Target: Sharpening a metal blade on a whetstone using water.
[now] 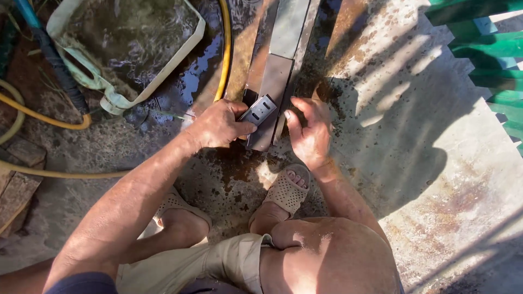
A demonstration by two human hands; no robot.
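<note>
Left hand (220, 124) grips a small grey metal blade (258, 110) with slots in it, fingers curled around its lower end, and presses it flat against the near end of a long dark sharpening stone (274, 81). Right hand (310, 133) holds nothing; its fingers are loosely bent and its thumb tip sits just beside the blade's right edge.

Going by size: the wet, rust-stained concrete floor (414, 163) carries everything. A white plastic tub (117, 98) of water stands at upper left, with a yellow hose (224, 49) curving past it and a dark puddle between tub and stone. The stone lies on a rusty plank running away from the person, whose sandalled foot (287, 191) is planted just below it.

Judging from the wet stone and the blade laid flat on it, the honing appears under way rather than finished.

The blade's edge and its condition cannot be made out. The stone's far end is cut off at the top, and green slats at right are only partly in view.
</note>
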